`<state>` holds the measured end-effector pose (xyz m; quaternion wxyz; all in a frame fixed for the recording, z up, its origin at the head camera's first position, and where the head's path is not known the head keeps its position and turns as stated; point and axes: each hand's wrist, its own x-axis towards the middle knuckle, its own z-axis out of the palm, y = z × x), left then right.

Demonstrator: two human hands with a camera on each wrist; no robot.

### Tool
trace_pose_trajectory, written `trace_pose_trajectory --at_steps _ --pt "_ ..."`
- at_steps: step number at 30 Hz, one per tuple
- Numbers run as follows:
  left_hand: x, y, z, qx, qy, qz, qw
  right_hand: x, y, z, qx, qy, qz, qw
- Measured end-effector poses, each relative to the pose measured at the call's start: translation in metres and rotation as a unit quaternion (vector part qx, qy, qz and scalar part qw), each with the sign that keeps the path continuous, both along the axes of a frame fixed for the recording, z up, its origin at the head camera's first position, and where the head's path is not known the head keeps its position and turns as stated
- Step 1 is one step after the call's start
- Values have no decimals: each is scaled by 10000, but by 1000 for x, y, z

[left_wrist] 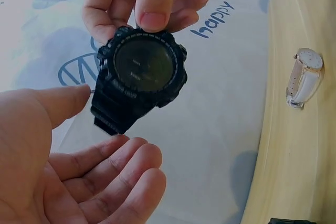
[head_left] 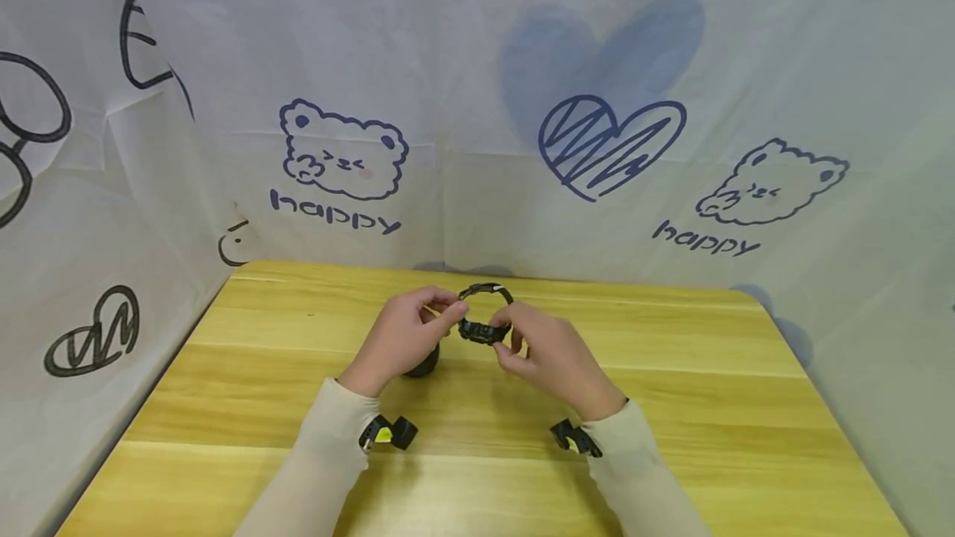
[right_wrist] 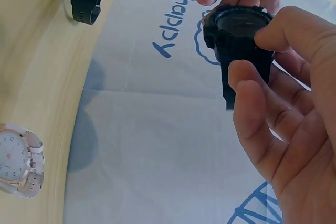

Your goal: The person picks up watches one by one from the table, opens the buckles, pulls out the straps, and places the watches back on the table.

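Between both hands is a black digital wristwatch (head_left: 479,331), its strap bent round into a loop above the table. My right hand (head_left: 555,355) grips the watch by its case, thumb on the edge of the round face (right_wrist: 239,23) in the right wrist view. My left hand (head_left: 403,338) is at the other side of the watch with its fingertips right at the strap. In the left wrist view that left hand (left_wrist: 79,161) has its fingers extended and loose, the thumb beside the strap (left_wrist: 118,109).
A second black watch (head_left: 423,363) stands on the wooden table (head_left: 709,404), partly hidden by the left hand. A watch with a white face and pale strap (right_wrist: 16,156) is also on the table. A printed white cloth (head_left: 462,106) hangs behind the table.
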<state>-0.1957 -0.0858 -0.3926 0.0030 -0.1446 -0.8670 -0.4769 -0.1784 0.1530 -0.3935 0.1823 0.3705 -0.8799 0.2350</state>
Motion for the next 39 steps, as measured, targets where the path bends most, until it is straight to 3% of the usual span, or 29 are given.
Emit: trace_pose_trajectory --at_steps 7,12,16,19,21,28,35,39 --pt "-1 -3 -1 296 -223 -16 9993 0 -3 -4 -34 35 266 9996" --pt "-1 -7 0 376 -64 -28 9993 1 -4 -5 -35 -18 482 9988" --pt "4 -8 5 286 240 -209 9991 5 -1 -1 -784 25 524 9955" --pt "8 -9 11 187 474 -523 9973 9 2 6 -1581 48 507 9861" --pt "11 -10 14 129 659 -755 9949 12 3 12 -1791 22 428 9829" --pt "21 -16 24 -236 1284 -1001 9864 21 -9 26 -966 128 104 9952" --pt "26 -16 32 -156 2185 -1396 9657 26 -6 33 -1049 -64 185 9943" --pt "26 -15 33 -189 2507 -1525 9558 28 -3 36 -974 12 268 9949"
